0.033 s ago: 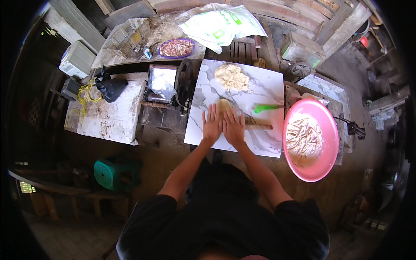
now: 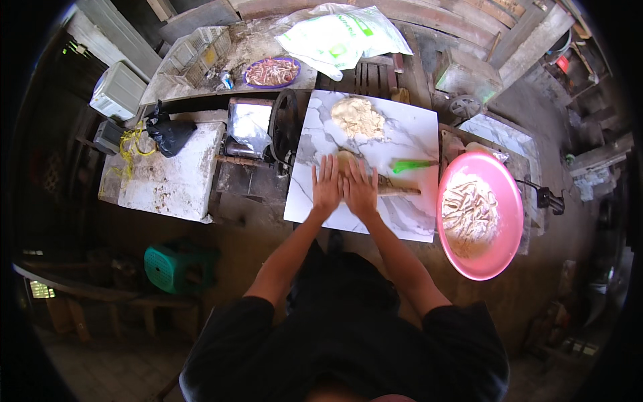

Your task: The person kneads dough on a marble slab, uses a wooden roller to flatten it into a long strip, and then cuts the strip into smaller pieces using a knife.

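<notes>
Side by side, my left hand [image 2: 327,190] and my right hand [image 2: 360,193] lie flat with fingers stretched out, palms down over a marble-patterned board [image 2: 315,137]. Just beyond my fingertips a small lump of pale dough [image 2: 344,159] shows, partly covered by them. A brown wooden stick like a rolling pin [image 2: 400,191] lies to the right of my right hand; whether it runs under the palm is hidden. Farther right is a bright green tool [image 2: 412,165], its kind unclear. A larger flattened mass of dough [image 2: 358,118] rests at the board's far side.
To the right stands a pink basin [image 2: 516,228] holding floured strips of dough. Left of the board is a machine with a dark wheel [image 2: 284,127]. Behind are a white sack [image 2: 345,40], a purple tray [image 2: 295,82] and a wire basket [image 2: 184,57]. A green stool [image 2: 164,270] stands lower left.
</notes>
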A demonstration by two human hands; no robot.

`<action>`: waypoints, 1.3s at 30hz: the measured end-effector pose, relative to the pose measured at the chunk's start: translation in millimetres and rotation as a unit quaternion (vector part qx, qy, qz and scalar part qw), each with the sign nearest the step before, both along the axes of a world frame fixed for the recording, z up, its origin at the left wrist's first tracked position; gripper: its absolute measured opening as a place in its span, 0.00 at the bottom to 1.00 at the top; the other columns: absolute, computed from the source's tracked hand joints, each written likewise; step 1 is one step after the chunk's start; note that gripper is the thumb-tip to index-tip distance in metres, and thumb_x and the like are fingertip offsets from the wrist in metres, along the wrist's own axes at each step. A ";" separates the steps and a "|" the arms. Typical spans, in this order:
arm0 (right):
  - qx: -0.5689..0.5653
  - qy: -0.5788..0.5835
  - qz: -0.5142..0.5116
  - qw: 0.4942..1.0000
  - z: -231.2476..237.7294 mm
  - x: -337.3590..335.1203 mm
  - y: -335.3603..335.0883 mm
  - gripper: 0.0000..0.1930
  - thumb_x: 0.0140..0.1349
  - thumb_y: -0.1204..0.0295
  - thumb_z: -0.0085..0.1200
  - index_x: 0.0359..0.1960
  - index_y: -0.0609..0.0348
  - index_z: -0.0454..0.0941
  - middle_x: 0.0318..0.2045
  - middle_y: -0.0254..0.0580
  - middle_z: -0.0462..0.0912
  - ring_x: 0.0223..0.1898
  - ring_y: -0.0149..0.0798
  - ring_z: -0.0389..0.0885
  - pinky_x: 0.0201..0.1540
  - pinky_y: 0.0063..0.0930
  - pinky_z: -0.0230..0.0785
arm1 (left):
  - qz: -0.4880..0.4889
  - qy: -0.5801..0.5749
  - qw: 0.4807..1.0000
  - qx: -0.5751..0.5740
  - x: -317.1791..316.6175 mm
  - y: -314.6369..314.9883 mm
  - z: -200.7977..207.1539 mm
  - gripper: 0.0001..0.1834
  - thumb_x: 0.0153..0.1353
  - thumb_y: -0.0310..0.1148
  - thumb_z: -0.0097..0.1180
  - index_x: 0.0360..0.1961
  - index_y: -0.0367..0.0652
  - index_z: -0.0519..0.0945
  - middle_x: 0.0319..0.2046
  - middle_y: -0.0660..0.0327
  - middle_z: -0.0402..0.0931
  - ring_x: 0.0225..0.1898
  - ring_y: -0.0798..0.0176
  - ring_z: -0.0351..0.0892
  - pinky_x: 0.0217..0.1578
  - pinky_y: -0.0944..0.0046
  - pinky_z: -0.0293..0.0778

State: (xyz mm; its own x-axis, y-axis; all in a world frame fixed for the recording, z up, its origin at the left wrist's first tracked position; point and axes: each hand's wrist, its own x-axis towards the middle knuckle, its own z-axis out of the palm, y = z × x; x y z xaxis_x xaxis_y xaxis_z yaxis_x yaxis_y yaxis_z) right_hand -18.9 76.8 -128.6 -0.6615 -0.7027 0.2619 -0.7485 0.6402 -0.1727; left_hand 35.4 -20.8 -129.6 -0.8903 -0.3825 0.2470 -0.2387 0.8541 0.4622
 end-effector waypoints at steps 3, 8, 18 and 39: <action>0.007 0.056 -0.014 0.998 -1.5 -20.7 -18.0 0.21 0.59 0.62 0.34 0.54 0.51 0.61 0.57 0.30 0.58 0.61 0.34 0.49 0.60 0.47 0.33 | 0.027 -0.046 0.998 -0.015 -21.0 -11.5 4.3 0.30 0.57 0.38 0.35 0.59 0.38 0.48 0.61 0.52 0.44 0.63 0.56 0.38 0.59 0.49 0.32; 0.007 0.001 -0.001 1.000 7.1 13.4 6.0 0.21 0.59 0.63 0.34 0.55 0.52 0.60 0.57 0.31 0.58 0.61 0.34 0.49 0.60 0.46 0.33 | -0.011 -0.050 0.999 -0.011 15.6 3.7 5.2 0.30 0.57 0.38 0.34 0.59 0.38 0.48 0.61 0.53 0.43 0.63 0.56 0.37 0.59 0.49 0.32; -0.014 0.016 -0.020 1.000 9.2 2.9 -7.6 0.20 0.59 0.64 0.33 0.53 0.54 0.61 0.58 0.33 0.57 0.60 0.35 0.51 0.60 0.46 0.34 | -0.014 -0.034 0.999 -0.039 -1.5 -8.2 1.6 0.29 0.58 0.37 0.33 0.59 0.36 0.48 0.61 0.53 0.44 0.63 0.59 0.38 0.59 0.50 0.32; -0.004 -0.005 -0.085 0.996 15.3 -4.8 -21.4 0.24 0.59 0.64 0.31 0.59 0.48 0.52 0.61 0.36 0.48 0.63 0.36 0.41 0.61 0.48 0.23 | 0.014 0.004 0.999 -0.038 -15.0 -16.2 0.6 0.28 0.58 0.35 0.33 0.59 0.35 0.48 0.61 0.50 0.42 0.63 0.53 0.38 0.59 0.49 0.32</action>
